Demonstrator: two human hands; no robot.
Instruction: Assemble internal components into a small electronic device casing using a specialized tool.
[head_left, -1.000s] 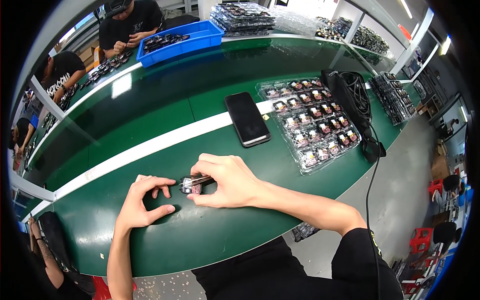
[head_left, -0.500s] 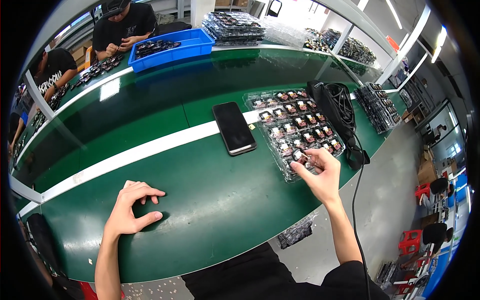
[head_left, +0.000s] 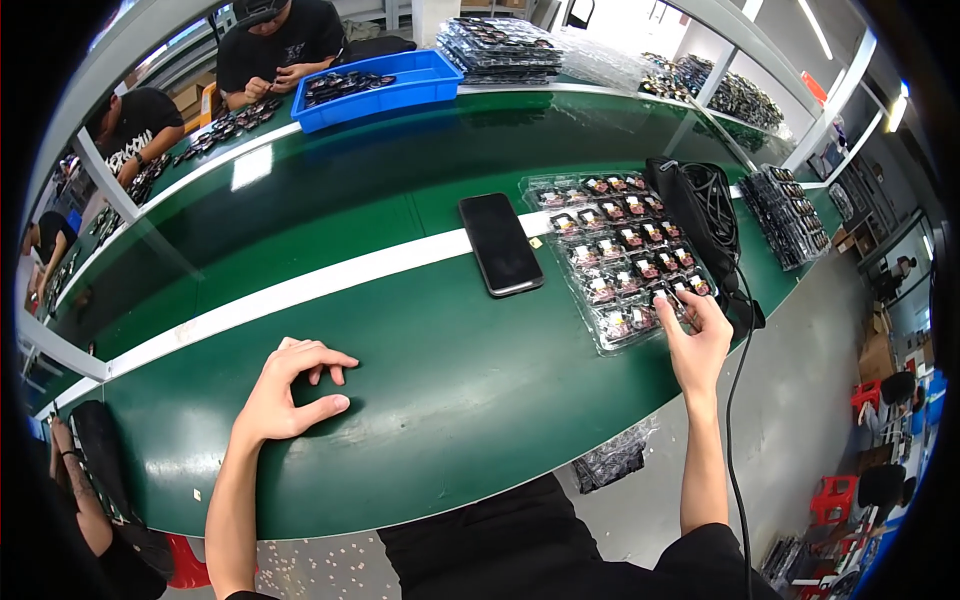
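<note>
A clear plastic tray [head_left: 600,345] holds rows of small black parts with pale labels and reddish undersides. Over its near right corner is my right hand [head_left: 700,340], thumb and fingertips closed around a small black part at its pocket. The fingers partly hide that part. To the left, my left hand [head_left: 295,390] rests on the green tabletop with its fingers loosely curved, thumb apart and nothing between them. A black phone [head_left: 502,245] lies screen up just left of the tray.
Beside the tray sits a black bag [head_left: 690,215] with coiled cable; a cord runs down past my right arm. Stacked filled trays [head_left: 785,215] stand at the right end. Beyond are a blue bin [head_left: 385,95] of parts, more stacks, and co-workers handling parts.
My right hand has lowered the part it held above the tray to a pocket at the near right corner. The left hand stays put; the whole view has shifted slightly.
</note>
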